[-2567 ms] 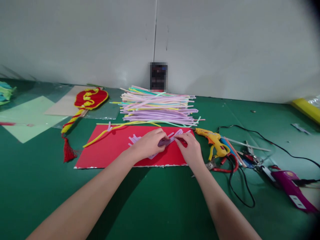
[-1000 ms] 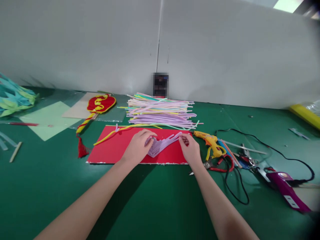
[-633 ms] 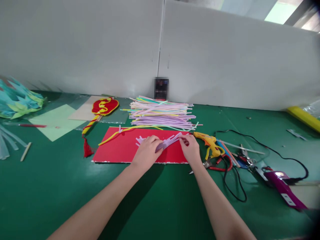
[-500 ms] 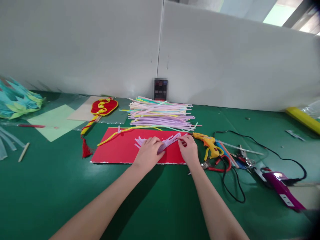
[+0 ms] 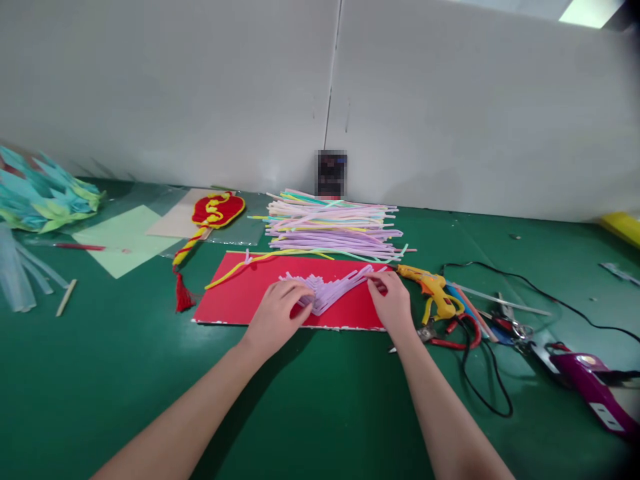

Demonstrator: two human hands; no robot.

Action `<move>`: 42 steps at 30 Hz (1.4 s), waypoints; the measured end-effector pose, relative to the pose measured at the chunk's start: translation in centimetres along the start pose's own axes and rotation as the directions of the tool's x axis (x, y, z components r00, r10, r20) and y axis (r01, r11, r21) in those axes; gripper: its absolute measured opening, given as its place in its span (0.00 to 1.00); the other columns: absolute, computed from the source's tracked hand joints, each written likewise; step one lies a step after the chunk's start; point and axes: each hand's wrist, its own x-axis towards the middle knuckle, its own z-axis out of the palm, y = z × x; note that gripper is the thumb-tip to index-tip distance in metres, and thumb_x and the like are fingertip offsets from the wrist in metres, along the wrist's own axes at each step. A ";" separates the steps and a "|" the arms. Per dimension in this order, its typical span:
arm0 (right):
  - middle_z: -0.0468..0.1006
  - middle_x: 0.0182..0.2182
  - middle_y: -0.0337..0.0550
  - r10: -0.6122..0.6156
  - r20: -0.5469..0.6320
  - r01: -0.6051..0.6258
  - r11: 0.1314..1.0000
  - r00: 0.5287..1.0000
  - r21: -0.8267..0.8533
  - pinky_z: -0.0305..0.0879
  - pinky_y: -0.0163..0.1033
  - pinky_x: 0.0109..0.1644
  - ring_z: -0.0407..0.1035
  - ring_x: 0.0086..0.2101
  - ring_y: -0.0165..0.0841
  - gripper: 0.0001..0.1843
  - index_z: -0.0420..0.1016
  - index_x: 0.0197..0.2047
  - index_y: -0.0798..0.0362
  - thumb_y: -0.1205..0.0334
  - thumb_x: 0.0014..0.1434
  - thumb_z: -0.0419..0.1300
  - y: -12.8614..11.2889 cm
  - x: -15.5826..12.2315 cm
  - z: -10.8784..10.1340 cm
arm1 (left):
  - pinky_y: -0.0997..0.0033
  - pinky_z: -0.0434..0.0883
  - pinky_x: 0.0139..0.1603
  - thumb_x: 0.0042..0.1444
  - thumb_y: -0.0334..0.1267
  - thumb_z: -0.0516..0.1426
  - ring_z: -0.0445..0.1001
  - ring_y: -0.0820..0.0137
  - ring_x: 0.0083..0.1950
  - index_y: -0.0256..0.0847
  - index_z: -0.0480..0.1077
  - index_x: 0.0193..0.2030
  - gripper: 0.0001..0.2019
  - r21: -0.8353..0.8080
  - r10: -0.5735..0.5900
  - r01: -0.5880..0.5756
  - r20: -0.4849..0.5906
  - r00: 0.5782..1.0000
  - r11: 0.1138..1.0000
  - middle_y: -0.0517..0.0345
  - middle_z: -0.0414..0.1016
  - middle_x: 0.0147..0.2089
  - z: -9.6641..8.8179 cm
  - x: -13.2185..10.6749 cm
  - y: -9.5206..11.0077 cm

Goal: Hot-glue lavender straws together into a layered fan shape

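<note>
Several lavender pipe cleaners [image 5: 331,293], bent into nested V shapes, lie side by side over a red board [image 5: 240,300]. At their left arm is my left hand [image 5: 277,310], its thumb and fingers curled round the bent stems near the middle. My right hand [image 5: 393,300] pinches the upper right ends between thumb and forefinger. The palm sides of both hands are hidden. Just behind the board rests a loose pile of pipe cleaners [image 5: 333,237] in lavender, pale pink, yellow and mint. A yellow pipe cleaner [image 5: 235,268] crosses the board's upper left edge.
To the right lie a yellow glue gun [image 5: 433,290], red-handled pliers [image 5: 455,343], a black cord [image 5: 493,373] and a purple tool [image 5: 593,387]. A red and yellow fan ornament [image 5: 219,210], a pale green sheet [image 5: 120,240] and blue-green leafy pieces [image 5: 45,197] are leftward.
My left hand has slid left and down, uncovering the V-shaped middle of the lavender pipe cleaners. My right hand stays at their right ends. The view has shifted slightly.
</note>
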 end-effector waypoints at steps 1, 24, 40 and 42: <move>0.72 0.32 0.44 -0.004 0.003 0.004 1.000 1.000 -0.003 0.70 0.40 0.35 0.68 0.28 0.31 0.10 0.76 0.37 0.53 0.64 0.56 0.54 0.0 0.0 0.0 | 0.58 0.65 0.52 0.57 0.33 0.55 0.69 0.64 0.49 0.43 0.68 0.41 0.06 0.002 0.011 -0.011 0.016 1.000 1.000 0.56 0.71 0.45 0.1 0.0 0.2; 0.72 0.37 0.45 -0.371 0.375 0.397 0.918 0.849 0.010 0.66 0.43 0.44 0.65 0.40 0.37 0.09 0.76 0.40 0.48 0.66 0.60 0.55 -4.4 -2.0 1.4 | 0.56 0.67 0.49 0.54 0.32 0.56 0.69 0.62 0.47 0.42 0.68 0.41 0.07 0.005 0.035 -0.036 0.084 0.996 0.999 0.54 0.71 0.45 1.0 -0.4 0.7; 0.71 0.37 0.44 -0.344 0.397 0.369 0.929 0.851 0.015 0.66 0.43 0.46 0.64 0.40 0.36 0.09 0.75 0.40 0.49 0.68 0.59 0.56 -4.6 -2.0 1.5 | 0.57 0.67 0.49 0.54 0.31 0.56 0.69 0.62 0.48 0.41 0.68 0.41 0.08 0.008 0.042 -0.043 0.092 0.995 0.999 0.53 0.71 0.45 1.0 -0.4 0.6; 0.71 0.37 0.44 -0.330 0.407 0.363 0.932 0.852 -0.005 0.66 0.43 0.46 0.64 0.40 0.37 0.09 0.75 0.40 0.49 0.68 0.59 0.56 -4.7 -1.9 1.5 | 0.57 0.67 0.50 0.54 0.30 0.56 0.69 0.62 0.48 0.41 0.67 0.42 0.08 0.009 0.046 -0.047 0.087 0.995 0.999 0.53 0.70 0.45 1.0 -0.4 0.6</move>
